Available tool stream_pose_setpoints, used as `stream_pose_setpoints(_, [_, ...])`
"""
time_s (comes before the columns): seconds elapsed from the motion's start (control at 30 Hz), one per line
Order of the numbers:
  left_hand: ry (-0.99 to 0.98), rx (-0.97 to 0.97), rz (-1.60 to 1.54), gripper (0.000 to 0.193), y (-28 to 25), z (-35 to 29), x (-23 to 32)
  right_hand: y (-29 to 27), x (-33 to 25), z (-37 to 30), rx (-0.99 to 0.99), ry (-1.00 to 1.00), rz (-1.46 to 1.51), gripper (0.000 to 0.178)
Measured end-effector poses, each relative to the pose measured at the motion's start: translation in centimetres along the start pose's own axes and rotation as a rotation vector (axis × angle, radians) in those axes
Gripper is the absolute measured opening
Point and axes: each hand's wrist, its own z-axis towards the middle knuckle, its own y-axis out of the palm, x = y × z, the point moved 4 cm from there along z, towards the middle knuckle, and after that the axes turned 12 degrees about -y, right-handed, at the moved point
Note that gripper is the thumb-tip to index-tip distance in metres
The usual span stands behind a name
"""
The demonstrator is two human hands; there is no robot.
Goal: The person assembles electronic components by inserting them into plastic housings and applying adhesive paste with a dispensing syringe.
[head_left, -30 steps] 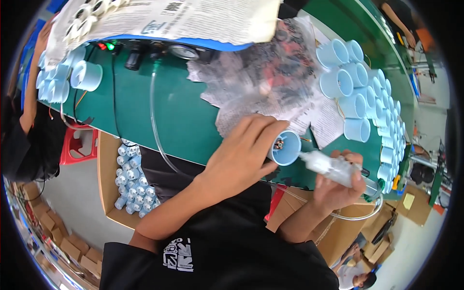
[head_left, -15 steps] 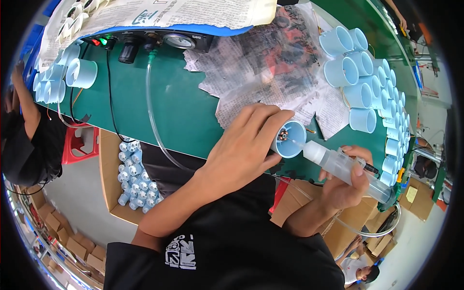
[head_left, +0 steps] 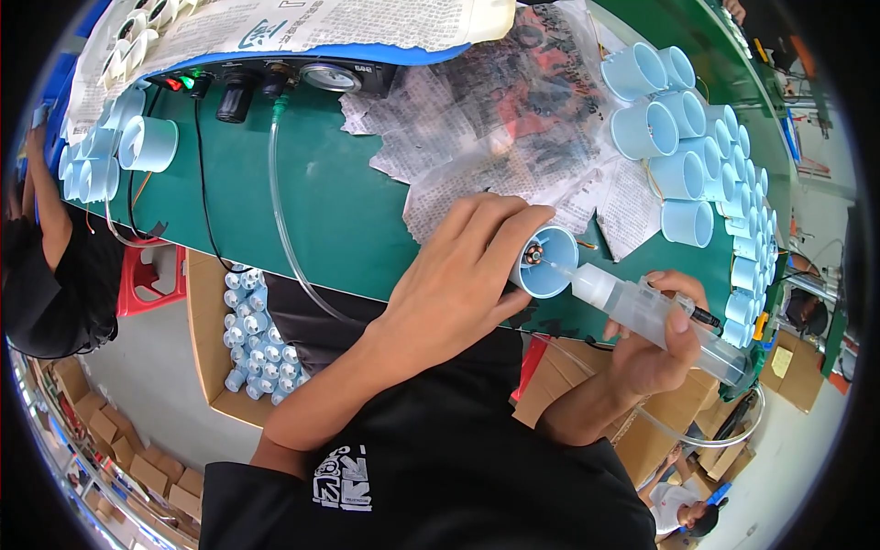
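Note:
My left hand (head_left: 463, 266) is closed round a light blue plastic cup (head_left: 560, 280), tipped so its mouth faces right. Inside the cup sits a small round metallic part with copper tones (head_left: 533, 254). A translucent dispensing syringe (head_left: 647, 316) lies in the grip of my right hand (head_left: 660, 344), its fingers wrapped about the barrel. The thin needle reaches into the cup's mouth, its tip close to the metallic part; whether they touch I cannot tell. A clear air hose (head_left: 706, 444) curves away from the syringe's rear end.
Rows of light blue cups (head_left: 682, 174) stand at the right of the green table (head_left: 353, 234). Crumpled newspaper (head_left: 495, 119) covers its middle. A dispenser box with a gauge (head_left: 332, 77) stands behind, hose attached. Below left, a cardboard box (head_left: 203, 339) holds several cups. Another person (head_left: 60, 266) sits far left.
Both hands, the cup and the syringe keep nearly the same pose. The whole view has shifted very slightly.

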Motion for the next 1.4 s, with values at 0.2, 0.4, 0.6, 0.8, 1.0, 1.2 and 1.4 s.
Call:
stream_pose_setpoints(0.2, [0.002, -0.004, 0.006, 0.071, 0.0, 0.0, 0.0, 0.0, 0.1, 0.0, 0.002, 0.002, 0.013, 0.046])
stream_pose_setpoints(0.4, [0.004, -0.003, 0.004, 0.071, 0.0, -0.1, 0.1, -0.1, 0.1, -0.1, 0.011, 0.013, 0.008, 0.046])
stream_pose_setpoints(0.6, [0.002, -0.011, 0.002, 0.071, 0.0, 0.1, 0.1, 0.1, -0.1, 0.1, 0.049, 0.018, 0.072, 0.043])
stream_pose_setpoints(0.8, [0.006, 0.010, 0.008, 0.069, -0.2, 0.3, 0.0, 0.2, 0.6, 0.7, 0.291, 0.008, 0.346, 0.049])
stream_pose_setpoints(1.0, [0.044, -0.021, 0.003, 0.070, 0.3, -0.1, 0.1, -1.1, 3.4, -0.8, 0.393, 0.333, 0.664, 0.033])
stream_pose_setpoints(1.2, [0.072, -0.004, 0.001, 0.069, 0.0, -0.7, 0.0, 2.5, 4.4, -0.3, 0.472, 0.683, 0.803, 0.047])
stream_pose_setpoints(1.4, [0.097, -0.004, -0.036, 0.066, -0.4, -0.6, -0.1, 2.8, 2.5, 0.6, 0.120, 0.414, 0.147, 0.052])
